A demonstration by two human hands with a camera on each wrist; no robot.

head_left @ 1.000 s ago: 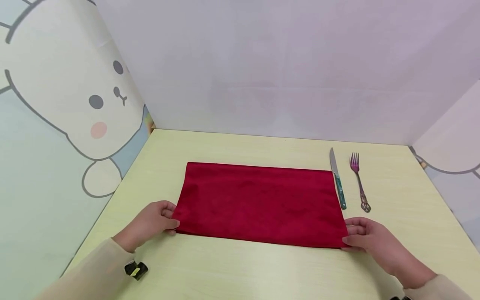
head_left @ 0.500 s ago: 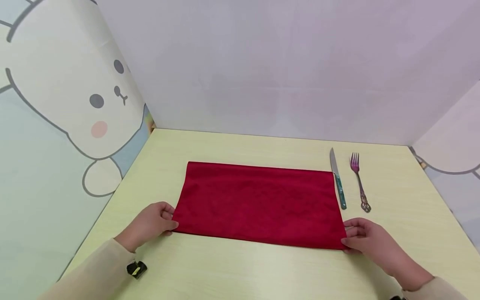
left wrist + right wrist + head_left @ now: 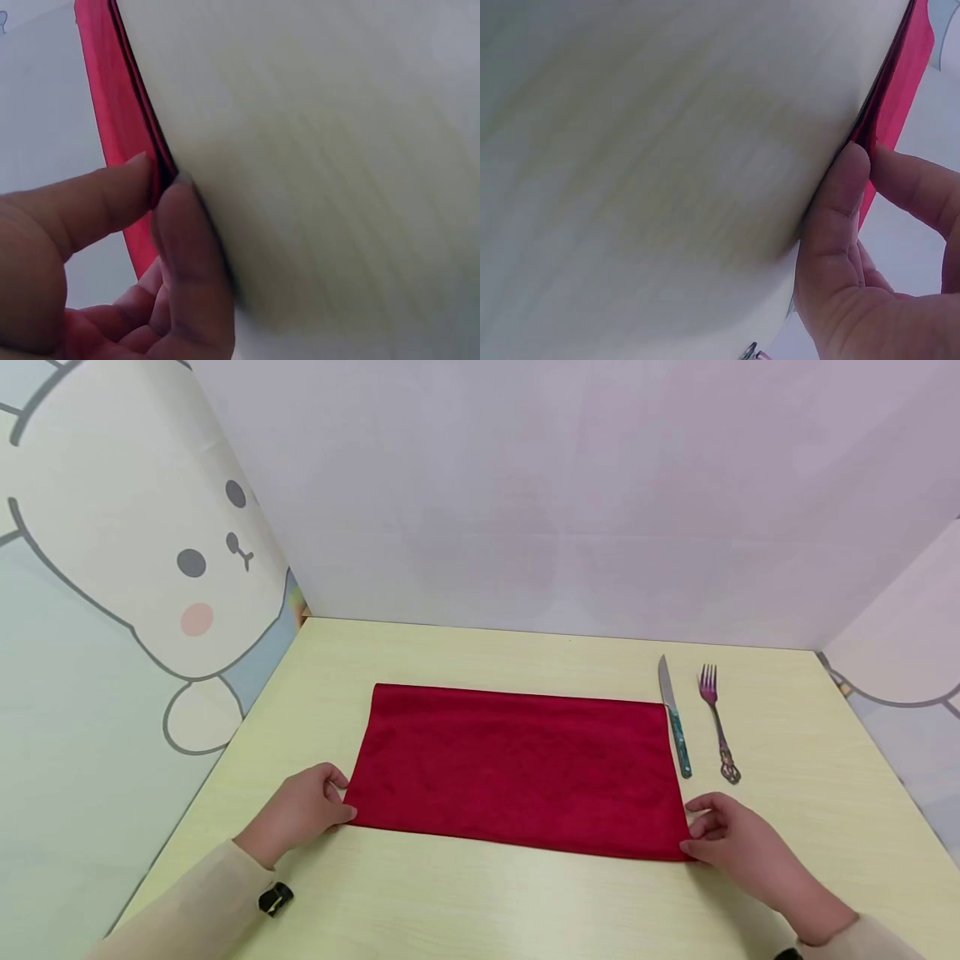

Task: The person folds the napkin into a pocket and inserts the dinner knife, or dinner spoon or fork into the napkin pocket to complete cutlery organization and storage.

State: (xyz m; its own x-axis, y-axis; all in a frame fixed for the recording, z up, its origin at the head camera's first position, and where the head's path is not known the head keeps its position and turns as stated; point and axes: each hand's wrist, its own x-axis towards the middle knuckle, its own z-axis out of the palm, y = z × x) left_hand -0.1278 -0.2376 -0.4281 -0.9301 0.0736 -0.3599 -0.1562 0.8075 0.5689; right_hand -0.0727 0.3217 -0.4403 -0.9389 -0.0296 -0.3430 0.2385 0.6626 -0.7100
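Observation:
A folded red cloth (image 3: 517, 768) lies across the middle of the table, its long sides running left to right. Its near left corner is pinched between the thumb and a finger of my left hand (image 3: 302, 806). My right hand (image 3: 750, 852) pinches the near right corner in the same way. In the left wrist view, stacked layers show along the edge of the cloth (image 3: 124, 112), with the thumb on top and a finger beneath. The right wrist view shows the layers of the cloth (image 3: 904, 82) slightly parted beside the fingertips.
Right of the cloth lies a table knife (image 3: 678, 735) with a green handle, its blade pointing away and close to the cloth's side. A fork (image 3: 718, 727) lies further right. Pale walls enclose the far and side edges of the table (image 3: 487, 910).
The cloth's near right corner has shifted slightly left and toward me, along with my right hand. My left hand has barely moved. Knife and fork stay put.

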